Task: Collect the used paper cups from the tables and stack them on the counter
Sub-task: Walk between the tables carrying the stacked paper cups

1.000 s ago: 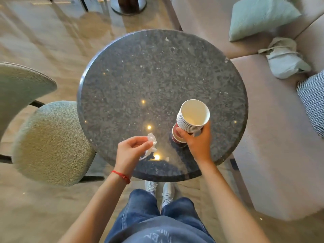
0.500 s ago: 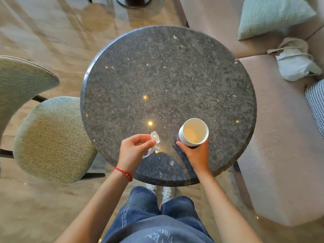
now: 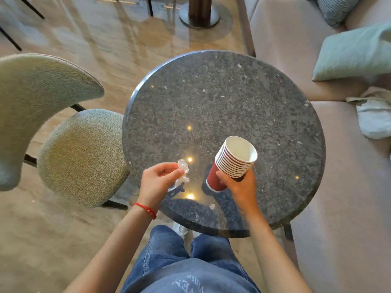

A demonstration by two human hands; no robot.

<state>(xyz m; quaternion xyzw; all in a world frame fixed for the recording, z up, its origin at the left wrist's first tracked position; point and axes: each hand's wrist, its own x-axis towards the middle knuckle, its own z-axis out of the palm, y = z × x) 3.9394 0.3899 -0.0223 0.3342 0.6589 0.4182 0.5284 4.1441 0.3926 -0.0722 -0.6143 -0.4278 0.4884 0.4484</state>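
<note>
A stack of several nested paper cups (image 3: 231,163), red outside and white inside, is tilted with its mouth toward the upper right, lifted just above the round dark stone table (image 3: 222,98). My right hand (image 3: 239,187) grips the stack from below, fingers curled round the lower cups. To its left, my left hand (image 3: 157,181) pinches a small crumpled piece of clear wrapper (image 3: 183,173) between thumb and fingers, over the table's near edge. A red cord is round my left wrist.
A green upholstered chair (image 3: 80,155) stands left of the table. A beige bench sofa (image 3: 347,187) runs along the right, bearing green cushions (image 3: 355,51) and a crumpled white bag (image 3: 372,117). Another table's round base (image 3: 200,14) stands on the glossy floor beyond.
The cup stack was set upright over a cup on the table, then lifted and tilted again with that cup on its bottom. My view has pulled back; the left hand keeps the wrapper.
</note>
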